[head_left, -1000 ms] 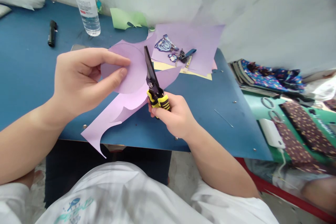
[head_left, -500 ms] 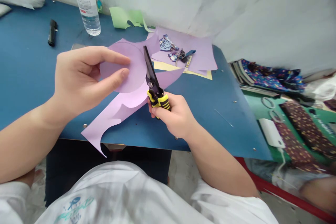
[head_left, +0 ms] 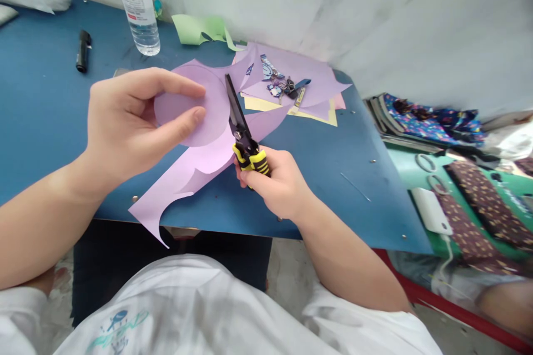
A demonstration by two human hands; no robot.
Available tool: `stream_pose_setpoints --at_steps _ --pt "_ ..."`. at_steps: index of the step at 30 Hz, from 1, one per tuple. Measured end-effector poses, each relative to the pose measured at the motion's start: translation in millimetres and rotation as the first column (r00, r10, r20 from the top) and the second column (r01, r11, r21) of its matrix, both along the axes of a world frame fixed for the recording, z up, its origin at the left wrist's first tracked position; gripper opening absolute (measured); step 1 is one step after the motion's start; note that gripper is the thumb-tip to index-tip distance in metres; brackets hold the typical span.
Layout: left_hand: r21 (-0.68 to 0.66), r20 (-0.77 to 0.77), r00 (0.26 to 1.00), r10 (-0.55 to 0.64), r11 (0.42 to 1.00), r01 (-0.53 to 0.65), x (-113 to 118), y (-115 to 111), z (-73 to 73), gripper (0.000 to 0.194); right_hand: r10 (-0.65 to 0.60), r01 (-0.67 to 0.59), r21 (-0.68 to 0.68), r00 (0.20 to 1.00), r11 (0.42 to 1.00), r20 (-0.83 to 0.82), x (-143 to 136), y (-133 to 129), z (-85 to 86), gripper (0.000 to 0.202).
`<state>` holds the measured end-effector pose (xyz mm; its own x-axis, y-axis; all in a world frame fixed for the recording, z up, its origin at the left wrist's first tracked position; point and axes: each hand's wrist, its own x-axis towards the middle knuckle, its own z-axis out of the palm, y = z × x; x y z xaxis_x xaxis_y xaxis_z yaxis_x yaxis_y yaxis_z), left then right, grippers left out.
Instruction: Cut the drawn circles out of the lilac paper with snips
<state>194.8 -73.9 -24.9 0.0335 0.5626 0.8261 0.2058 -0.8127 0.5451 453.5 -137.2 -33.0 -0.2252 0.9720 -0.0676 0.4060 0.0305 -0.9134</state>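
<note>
Between the thumb and fingers of my left hand [head_left: 133,122] is a sheet of purple paper [head_left: 208,113], held above the table; a round outline shows on it. My right hand [head_left: 278,180] is closed around the black and yellow handles of a pair of scissors [head_left: 241,127]. The blades point away from me and lie along the right edge of the round part, nearly together. Below the hands, a cut purple paper strip [head_left: 175,177] with curved edges hangs slightly over the table's front edge.
A water bottle [head_left: 139,16] and a black marker [head_left: 83,51] are at the back left. Green paper scrap [head_left: 195,30] lies by the wall. Keys [head_left: 287,87] rest on stacked purple and yellow sheets. Right, a green table [head_left: 400,169] holds a white charger [head_left: 431,211] and patterned cloth.
The purple paper's cut-away part has swung out to the right, over the stacked sheets. The paper has turned slightly in my left hand; the scissors have shifted a little left.
</note>
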Motion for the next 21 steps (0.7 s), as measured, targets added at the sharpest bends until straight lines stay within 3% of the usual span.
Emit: stream_pose_setpoints --at_steps 8,21 --pt "-0.025 -0.04 0.999 0.008 1.0 -0.009 0.6 -2.6 3.5 0.032 0.057 -0.057 -0.029 0.998 0.998 -0.001 2.5 1.3 -3.7 0.008" --pt "0.064 -0.112 0.993 -0.048 0.996 0.055 -1.3 0.0 7.7 0.036 0.044 -0.047 -0.044 0.997 0.998 -0.06 2.5 1.2 -5.2 0.011"
